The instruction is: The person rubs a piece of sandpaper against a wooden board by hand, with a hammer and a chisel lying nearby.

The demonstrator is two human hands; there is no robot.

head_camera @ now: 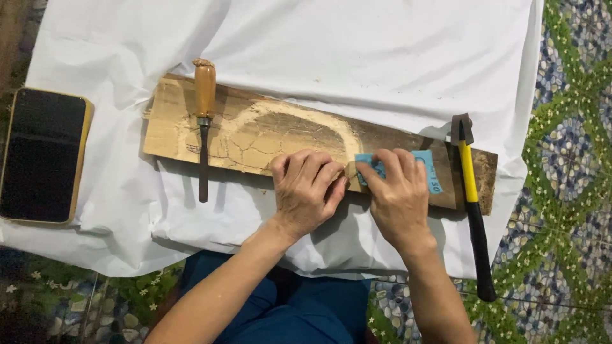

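Note:
A long wooden plank (255, 130) lies on a white cloth (357, 57), with a pale sanded or carved patch in its middle. My left hand (306, 191) rests fingers-down on the plank's near edge, holding it. Beside it my right hand (398, 197) presses a blue sheet of sandpaper (428, 167) against the plank. The two hands touch at the thumbs.
A chisel with a wooden handle (204, 121) lies across the plank's left end. A hammer with a yellow and black handle (473, 204) lies across its right end. A phone in a yellow case (41, 156) sits at the left. Patterned floor (567, 159) surrounds the cloth.

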